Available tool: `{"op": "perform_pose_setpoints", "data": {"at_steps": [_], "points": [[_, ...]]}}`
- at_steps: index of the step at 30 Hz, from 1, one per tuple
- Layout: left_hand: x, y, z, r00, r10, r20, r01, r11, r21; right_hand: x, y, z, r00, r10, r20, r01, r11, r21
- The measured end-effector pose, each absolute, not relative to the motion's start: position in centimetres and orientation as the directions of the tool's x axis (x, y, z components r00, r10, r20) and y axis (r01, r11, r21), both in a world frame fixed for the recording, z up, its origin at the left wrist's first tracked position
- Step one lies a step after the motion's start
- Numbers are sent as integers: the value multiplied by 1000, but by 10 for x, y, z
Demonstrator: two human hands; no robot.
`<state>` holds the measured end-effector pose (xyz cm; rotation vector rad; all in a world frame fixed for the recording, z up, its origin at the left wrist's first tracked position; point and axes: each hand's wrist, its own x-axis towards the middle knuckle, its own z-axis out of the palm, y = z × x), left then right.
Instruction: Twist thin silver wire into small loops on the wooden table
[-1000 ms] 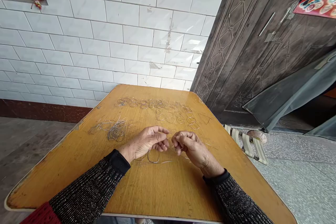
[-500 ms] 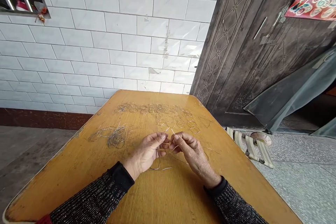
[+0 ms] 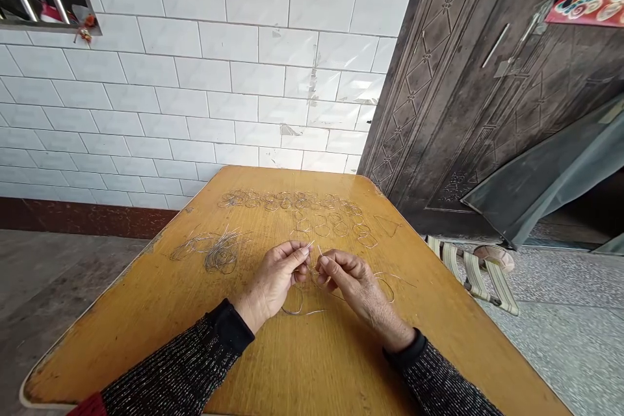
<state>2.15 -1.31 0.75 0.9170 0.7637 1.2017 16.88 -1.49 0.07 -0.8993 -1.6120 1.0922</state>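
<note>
Between thumb and fingers my left hand [image 3: 281, 271] pinches a thin wire, its pale tip poking up past the thumb. My right hand [image 3: 351, 281], also closed in a pinch, grips wire whose short end points upward. The two hands are a small gap apart over the table [image 3: 292, 364]. Below them a loose curved wire [image 3: 312, 312] lies on the wood. More wire [image 3: 386, 287] curves out beside my right hand. Whether both hands hold one and the same piece, I cannot tell.
A tangled wire bundle [image 3: 221, 253] lies to the left. Several wire loops [image 3: 287, 200] are spread in rows toward the far edge, with a bent wire [image 3: 389, 225] at right. A tiled wall [image 3: 234, 84] stands behind; a striped folding stool [image 3: 472, 273] sits right of the table.
My hands have moved slightly apart, with the wire still pinched. The whole view has shifted a little, so the table and wall appear farther right.
</note>
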Motion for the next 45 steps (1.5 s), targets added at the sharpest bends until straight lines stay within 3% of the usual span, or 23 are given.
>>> {"op": "perform_pose_setpoints", "data": {"at_steps": [20,24,30,34,45], "points": [[18,-11,4,249,966,66,-363,29,931,174,-15,5,-307,924,228,-33,230,-973],[16,-15,8,342,934,103,-164,-49,985,177,-15,13,-178,957,230,-116,212,-970],[18,-22,11,506,862,36,128,-117,985,180,-13,15,-216,953,210,-74,199,-977],[20,-22,12,498,867,-16,133,-58,989,181,-13,14,-200,959,202,-90,188,-978],[19,-19,12,497,868,20,99,-80,992,179,-11,14,-174,972,155,-163,127,-978]]}}
